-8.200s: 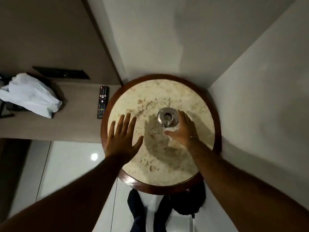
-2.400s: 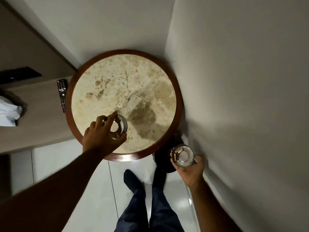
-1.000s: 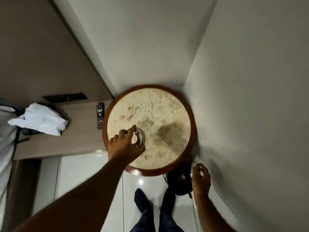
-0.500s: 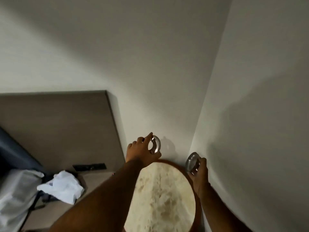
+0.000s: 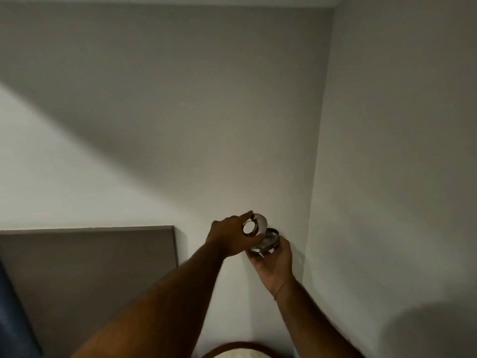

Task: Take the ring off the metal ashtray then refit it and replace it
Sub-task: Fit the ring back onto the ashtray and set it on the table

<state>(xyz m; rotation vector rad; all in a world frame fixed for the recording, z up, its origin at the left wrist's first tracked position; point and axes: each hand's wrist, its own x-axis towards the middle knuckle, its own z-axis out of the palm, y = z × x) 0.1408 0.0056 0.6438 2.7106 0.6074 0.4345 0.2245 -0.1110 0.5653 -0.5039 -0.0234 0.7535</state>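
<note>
**Ring and ashtray held together in front of the wall corner**

My left hand (image 5: 229, 237) is closed around the ring (image 5: 255, 225), fingers curled about its edge, with the forefinger laid over the top rim. The ring is a polished metal band, rounded like a doughnut, with a wide round hole through which the pale wall shows. It stands tilted, its lower edge just over or touching the ashtray (image 5: 265, 241); I cannot tell which. My right hand (image 5: 275, 262) cups the ashtray from beneath, palm up, fingers wrapped around the far side. The ashtray is a shallow round metal dish with a dark rim and a shiny inside.

Behind both hands lies the smooth, matt corner where two walls meet. A flat grey-brown panel (image 5: 85, 280) stands to the left. Only the curved wooden rim of the round table (image 5: 232, 351) shows at the bottom edge.

Half a second ago my hands were apart, ring left and ashtray right; now they have come together, and the table has nearly slid out of view.
</note>
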